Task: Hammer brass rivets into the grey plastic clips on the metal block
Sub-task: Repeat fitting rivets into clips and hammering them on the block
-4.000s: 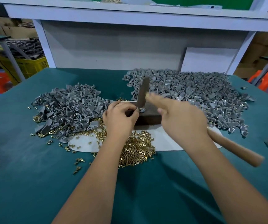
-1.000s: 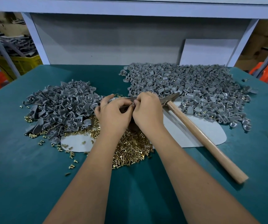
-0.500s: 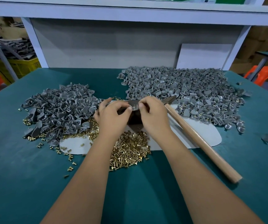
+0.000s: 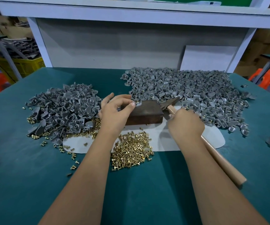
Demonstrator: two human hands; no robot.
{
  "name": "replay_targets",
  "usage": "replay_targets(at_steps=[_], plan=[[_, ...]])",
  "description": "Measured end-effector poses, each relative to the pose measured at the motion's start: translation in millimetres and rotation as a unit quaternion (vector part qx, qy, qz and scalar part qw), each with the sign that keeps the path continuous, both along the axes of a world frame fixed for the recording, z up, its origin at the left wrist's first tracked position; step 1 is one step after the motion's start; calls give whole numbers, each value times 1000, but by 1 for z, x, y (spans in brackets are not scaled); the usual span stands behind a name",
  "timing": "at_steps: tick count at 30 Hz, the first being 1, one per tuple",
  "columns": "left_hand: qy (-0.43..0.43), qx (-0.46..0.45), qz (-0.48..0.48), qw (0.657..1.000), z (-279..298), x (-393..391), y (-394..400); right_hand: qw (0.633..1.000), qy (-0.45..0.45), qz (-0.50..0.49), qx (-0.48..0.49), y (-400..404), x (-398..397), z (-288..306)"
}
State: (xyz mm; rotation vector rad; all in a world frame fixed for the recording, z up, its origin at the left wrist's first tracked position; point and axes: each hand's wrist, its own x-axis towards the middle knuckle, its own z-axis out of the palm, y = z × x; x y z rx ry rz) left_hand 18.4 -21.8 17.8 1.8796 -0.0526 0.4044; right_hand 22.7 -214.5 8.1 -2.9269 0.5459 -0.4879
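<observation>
Brass rivets: your loose heap lies just in front of the metal block; strays have rolled off to its left.
Clip: you have one grey piece at the block's far left corner; whether a rivet sits in it I cannot tell.
Left hand: your thumb and fingers pinch that clip, fingertips right beside the strike spot, so a glancing blow would catch them.
Right hand: curled round the hammer handle close to the head, right of the block; so short a grip makes for an unsteady swing.
Risk: a tilted rivet may bend or shoot off into the grey piles.
</observation>
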Motion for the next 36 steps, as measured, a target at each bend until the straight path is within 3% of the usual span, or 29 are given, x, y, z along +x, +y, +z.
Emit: replay_targets(at_steps=[9, 14, 20, 25, 30, 34, 36], plan=[[-8, 2, -4, 1000, -3, 2, 1, 998, -1, 4, 62, 2, -3, 5], [17, 148, 84, 985, -13, 6, -2, 996, -76, 33, 45, 4, -12, 25], [10, 180, 98, 979, -20, 12, -2, 975, -191, 112, 39, 9, -35, 43], [11, 165, 107, 980, -20, 12, -2, 963, -155, 218, -14, 27, -43, 57], [-4, 152, 121, 981, -23, 12, -2, 954, -219, 202, -36, 36, -45, 63], [-1, 175, 116, 978, -22, 12, -1, 969, -102, 221, -52, 37, -43, 52], [-12, 166, 115, 979, -23, 12, -1, 968, -152, 199, -25, 37, -44, 59]])
